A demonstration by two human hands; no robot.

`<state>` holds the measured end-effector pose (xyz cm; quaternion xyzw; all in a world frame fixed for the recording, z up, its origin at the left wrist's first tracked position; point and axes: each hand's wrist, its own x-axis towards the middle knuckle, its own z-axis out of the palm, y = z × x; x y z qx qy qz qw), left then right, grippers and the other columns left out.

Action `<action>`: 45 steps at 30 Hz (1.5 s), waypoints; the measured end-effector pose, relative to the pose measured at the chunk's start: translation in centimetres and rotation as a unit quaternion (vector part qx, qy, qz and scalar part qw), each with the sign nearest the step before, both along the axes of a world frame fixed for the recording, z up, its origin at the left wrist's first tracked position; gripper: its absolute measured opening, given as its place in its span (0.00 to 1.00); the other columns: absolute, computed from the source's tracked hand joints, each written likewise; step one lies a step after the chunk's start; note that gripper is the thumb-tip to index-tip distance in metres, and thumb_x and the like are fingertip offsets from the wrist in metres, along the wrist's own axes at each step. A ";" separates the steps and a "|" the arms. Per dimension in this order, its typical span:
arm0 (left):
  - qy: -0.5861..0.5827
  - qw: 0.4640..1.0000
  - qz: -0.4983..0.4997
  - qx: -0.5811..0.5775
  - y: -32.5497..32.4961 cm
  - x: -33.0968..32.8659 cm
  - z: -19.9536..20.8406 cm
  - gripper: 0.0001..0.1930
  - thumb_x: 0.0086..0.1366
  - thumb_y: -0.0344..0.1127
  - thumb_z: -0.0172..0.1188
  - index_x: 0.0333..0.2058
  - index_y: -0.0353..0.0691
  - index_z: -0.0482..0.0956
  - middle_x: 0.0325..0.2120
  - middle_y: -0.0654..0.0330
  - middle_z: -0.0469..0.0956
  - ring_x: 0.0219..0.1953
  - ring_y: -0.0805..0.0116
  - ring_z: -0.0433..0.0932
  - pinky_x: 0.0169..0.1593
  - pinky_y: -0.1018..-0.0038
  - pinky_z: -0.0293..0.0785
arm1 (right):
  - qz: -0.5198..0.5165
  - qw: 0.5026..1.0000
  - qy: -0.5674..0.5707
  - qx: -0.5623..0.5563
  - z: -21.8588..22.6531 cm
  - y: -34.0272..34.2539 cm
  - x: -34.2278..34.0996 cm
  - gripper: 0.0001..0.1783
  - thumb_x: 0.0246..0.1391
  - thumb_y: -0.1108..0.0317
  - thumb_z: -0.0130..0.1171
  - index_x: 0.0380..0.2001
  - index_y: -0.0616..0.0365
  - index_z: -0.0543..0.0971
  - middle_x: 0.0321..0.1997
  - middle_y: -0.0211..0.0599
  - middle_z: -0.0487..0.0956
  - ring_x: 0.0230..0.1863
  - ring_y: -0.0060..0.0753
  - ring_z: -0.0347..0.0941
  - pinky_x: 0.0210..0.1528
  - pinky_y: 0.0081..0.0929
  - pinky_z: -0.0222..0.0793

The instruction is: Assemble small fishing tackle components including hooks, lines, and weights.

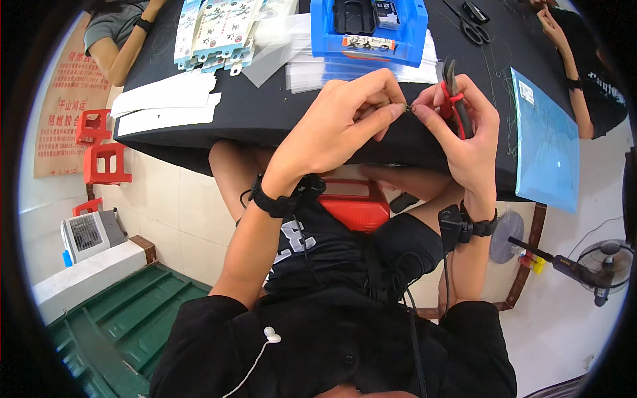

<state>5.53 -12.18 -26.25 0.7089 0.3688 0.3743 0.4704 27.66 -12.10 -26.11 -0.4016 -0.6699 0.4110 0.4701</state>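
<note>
Just over the near edge of the black-covered table [259, 109], my two hands almost meet at the fingertips. My left hand [335, 126] is closed, thumb and forefinger pinching a tiny dark piece [408, 107] too small to name. On the other side of that piece, my right hand [470, 146] pinches with thumb and forefinger. Tucked in the same right hand is a pair of pliers [456, 99] with red and black handles, its dark jaws pointing up and away from me.
A blue bin [419, 40] holding a black tray stands on clear plastic sleeves [305, 78]. Printed cards [215, 33] and white strips [166, 99] lie left. Scissors [472, 32], thin line and a light-blue packet [547, 142] lie right. Two other people sit at the table's far corners.
</note>
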 end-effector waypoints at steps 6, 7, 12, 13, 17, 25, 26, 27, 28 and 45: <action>0.012 1.000 0.000 0.006 0.0 0.1 0.1 0.04 0.75 0.30 0.59 0.41 0.35 0.77 0.21 0.64 0.75 0.25 0.80 0.73 0.30 0.78 0.65 | 0.008 1.000 -0.001 0.004 -0.1 -0.2 -0.2 0.09 0.57 0.79 0.68 0.37 0.59 0.77 0.37 0.28 0.83 0.38 0.14 0.74 0.41 0.17 0.70; 0.013 1.000 -0.001 0.007 0.0 0.1 0.1 0.04 0.75 0.30 0.59 0.41 0.35 0.77 0.21 0.64 0.75 0.25 0.80 0.72 0.30 0.78 0.65 | 0.007 1.000 0.002 0.008 -0.1 -0.1 -0.2 0.08 0.57 0.79 0.68 0.37 0.59 0.78 0.37 0.28 0.83 0.38 0.13 0.74 0.41 0.17 0.70; 0.016 1.000 -0.002 0.006 -0.1 0.3 0.1 0.05 0.74 0.30 0.59 0.41 0.34 0.76 0.21 0.64 0.75 0.25 0.79 0.72 0.30 0.78 0.64 | 0.008 1.000 -0.014 0.007 -0.2 -0.1 -0.2 0.08 0.57 0.79 0.68 0.38 0.60 0.79 0.36 0.27 0.83 0.36 0.12 0.72 0.41 0.16 0.70; 0.018 1.000 -0.002 0.005 -0.1 0.3 0.1 0.05 0.74 0.30 0.59 0.41 0.34 0.76 0.21 0.63 0.75 0.25 0.79 0.72 0.30 0.78 0.64 | 0.007 1.000 -0.018 0.008 -0.2 -0.2 -0.1 0.08 0.57 0.79 0.68 0.38 0.60 0.79 0.36 0.27 0.83 0.36 0.12 0.72 0.41 0.16 0.70; 0.021 1.000 0.000 0.004 -0.1 0.3 0.2 0.04 0.74 0.29 0.59 0.41 0.34 0.76 0.21 0.63 0.75 0.24 0.78 0.73 0.29 0.77 0.64 | 0.004 1.000 -0.024 0.006 -0.2 -0.2 -0.1 0.08 0.57 0.79 0.68 0.38 0.61 0.79 0.36 0.27 0.83 0.36 0.12 0.74 0.42 0.16 0.72; 0.031 0.999 -0.012 -0.001 0.0 0.3 0.2 0.05 0.74 0.29 0.58 0.40 0.33 0.76 0.20 0.62 0.75 0.23 0.76 0.72 0.29 0.76 0.65 | 0.008 0.999 -0.033 0.003 -0.3 -0.3 0.0 0.08 0.58 0.77 0.67 0.40 0.60 0.80 0.37 0.27 0.84 0.39 0.14 0.78 0.44 0.18 0.75; 0.033 0.999 -0.013 0.002 0.0 0.3 0.2 0.05 0.74 0.29 0.58 0.40 0.33 0.75 0.20 0.62 0.74 0.23 0.76 0.72 0.29 0.76 0.65 | 0.006 0.999 -0.034 0.005 -0.3 -0.3 0.0 0.08 0.58 0.77 0.67 0.40 0.60 0.80 0.37 0.26 0.84 0.38 0.13 0.78 0.44 0.18 0.74; 0.027 1.000 -0.016 -0.005 0.1 0.3 0.2 0.05 0.74 0.29 0.58 0.40 0.33 0.75 0.21 0.62 0.74 0.24 0.76 0.72 0.29 0.76 0.65 | 0.003 0.999 -0.034 0.006 -0.4 -0.3 0.0 0.08 0.58 0.77 0.67 0.40 0.60 0.80 0.37 0.26 0.84 0.38 0.13 0.77 0.44 0.17 0.74; 0.022 1.000 -0.019 -0.008 0.1 0.3 0.2 0.05 0.74 0.29 0.58 0.40 0.33 0.75 0.21 0.62 0.74 0.24 0.76 0.72 0.29 0.76 0.65 | 0.001 0.999 -0.035 0.007 -0.4 -0.3 0.0 0.08 0.58 0.77 0.67 0.40 0.60 0.80 0.37 0.26 0.84 0.37 0.13 0.77 0.43 0.17 0.74; -0.023 0.999 -0.026 -0.036 0.1 0.2 -0.2 0.05 0.75 0.30 0.58 0.41 0.34 0.76 0.22 0.66 0.74 0.25 0.78 0.71 0.30 0.78 0.65 | -0.012 1.000 -0.020 0.021 -0.3 -0.5 0.0 0.08 0.58 0.77 0.67 0.39 0.59 0.80 0.37 0.26 0.83 0.36 0.13 0.74 0.42 0.16 0.71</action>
